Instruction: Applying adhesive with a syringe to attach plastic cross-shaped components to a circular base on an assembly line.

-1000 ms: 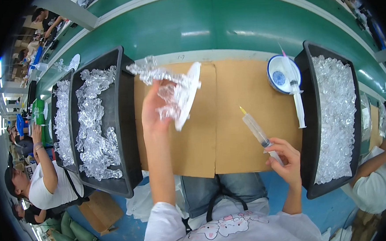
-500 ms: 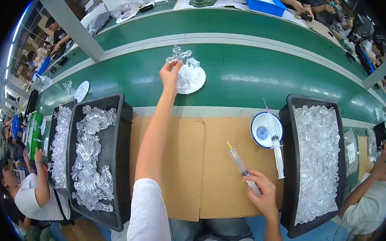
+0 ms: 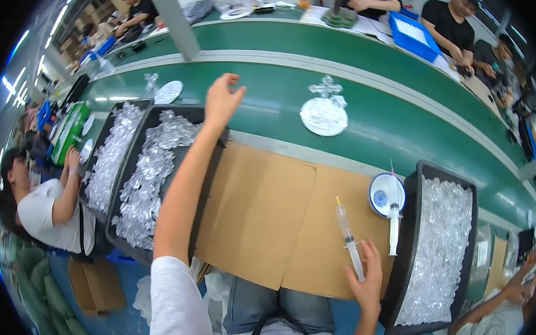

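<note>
My left hand (image 3: 224,99) hangs over the far end of the left black bin, fingers loosely bent and apart, nothing in it. A clear cross-shaped plastic piece (image 3: 326,87) rests at the far edge of a round white disc (image 3: 324,120) on the green bench. On the cardboard lies a syringe (image 3: 348,236) with a yellow tip. Around its plunger end my right hand (image 3: 367,284) has its fingers spread, not closed on it. A second syringe (image 3: 394,212) with a pink-based needle leans across a small white bowl (image 3: 373,205) with a blue rim.
Left of the cardboard (image 3: 252,211) stand a black bin (image 3: 125,234) of clear plastic pieces and another such bin (image 3: 101,202). A black bin (image 3: 404,282) full of small clear pieces is at right. Another white disc (image 3: 169,92) lies beyond. Co-workers sit on several sides.
My left hand has let go of the clear cross at the disc and moved left toward the bin. My right fingers have opened off the syringe, now lying down. The view has turned left.
</note>
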Demonstrator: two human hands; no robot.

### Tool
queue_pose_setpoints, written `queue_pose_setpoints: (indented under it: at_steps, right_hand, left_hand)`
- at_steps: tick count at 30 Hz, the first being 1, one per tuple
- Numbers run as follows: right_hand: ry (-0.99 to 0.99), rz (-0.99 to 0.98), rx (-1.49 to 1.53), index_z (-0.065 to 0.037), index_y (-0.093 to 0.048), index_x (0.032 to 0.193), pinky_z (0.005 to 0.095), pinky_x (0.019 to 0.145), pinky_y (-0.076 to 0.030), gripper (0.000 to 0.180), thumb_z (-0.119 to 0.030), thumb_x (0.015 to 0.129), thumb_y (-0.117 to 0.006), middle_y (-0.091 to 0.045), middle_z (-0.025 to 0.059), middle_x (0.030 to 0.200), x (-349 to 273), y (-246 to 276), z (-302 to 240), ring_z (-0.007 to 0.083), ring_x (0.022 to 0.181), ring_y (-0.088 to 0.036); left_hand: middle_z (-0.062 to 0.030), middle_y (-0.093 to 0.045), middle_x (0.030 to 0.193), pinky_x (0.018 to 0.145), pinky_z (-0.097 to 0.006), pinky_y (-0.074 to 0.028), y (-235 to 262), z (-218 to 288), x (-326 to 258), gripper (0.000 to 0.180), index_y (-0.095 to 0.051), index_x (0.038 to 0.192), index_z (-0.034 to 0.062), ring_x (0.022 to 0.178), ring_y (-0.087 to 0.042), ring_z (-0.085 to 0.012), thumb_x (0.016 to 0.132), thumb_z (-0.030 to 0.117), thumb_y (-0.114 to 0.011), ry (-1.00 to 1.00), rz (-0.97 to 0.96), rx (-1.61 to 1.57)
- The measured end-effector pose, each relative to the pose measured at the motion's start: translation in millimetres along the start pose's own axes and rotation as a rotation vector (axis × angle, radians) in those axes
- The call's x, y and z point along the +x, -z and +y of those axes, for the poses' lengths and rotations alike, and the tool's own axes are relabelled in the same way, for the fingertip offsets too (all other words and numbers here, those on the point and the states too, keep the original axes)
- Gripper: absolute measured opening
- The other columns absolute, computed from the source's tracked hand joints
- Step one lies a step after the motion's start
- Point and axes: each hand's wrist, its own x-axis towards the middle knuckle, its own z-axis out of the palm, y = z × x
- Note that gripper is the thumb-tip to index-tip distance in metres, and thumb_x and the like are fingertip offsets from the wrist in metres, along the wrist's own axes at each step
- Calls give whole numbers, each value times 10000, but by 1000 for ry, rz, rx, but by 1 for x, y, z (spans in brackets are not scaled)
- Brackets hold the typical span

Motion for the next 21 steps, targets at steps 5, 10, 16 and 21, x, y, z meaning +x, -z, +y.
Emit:
queue_pose_setpoints:
  at_steps: [5, 10, 16, 21]
  right_hand:
    - [56, 33, -179, -29, -490, 1243, 396, 1011, -338, 561, -56, 709, -660, -419, 170, 1347, -15, 10, -19, 334, 1220, -425]
    - [110, 181, -86, -19, -584, 1096, 352, 857, -454, 402, 24, 698, -620, -571, 164, 1137, -25, 8, -36, 309, 1038, -559]
    - [63, 235, -65, 1, -578, 1133, 275, 780, -469, 326, 9, 810, -616, -592, 130, 1086, -21, 2, -44, 206, 900, -582]
    - [-23, 221, -46, 2, -579, 1129, 263, 726, -476, 314, 7, 816, -611, -600, 114, 1046, -26, -7, -27, 176, 862, -587]
  left_hand:
    - [-194, -631, 1001, 808, -400, -478, 123, -118, 31, 429, -586, 1031, 10, 931, -609, -339, 724, 294, -685, 233, 273, 293]
    - [-217, -620, 1012, 816, -467, -470, 151, -189, 62, 508, -522, 1058, -4, 969, -587, -381, 735, 354, -679, 360, 317, 744]
    - [-236, -605, 1055, 827, -474, -473, 130, -241, 112, 574, -471, 1107, 6, 988, -588, -385, 700, 317, -730, 420, 222, 619]
    - [-201, -618, 1060, 820, -455, -479, 118, -263, 141, 455, -572, 1025, 10, 974, -597, -364, 698, 288, -725, 356, 213, 549]
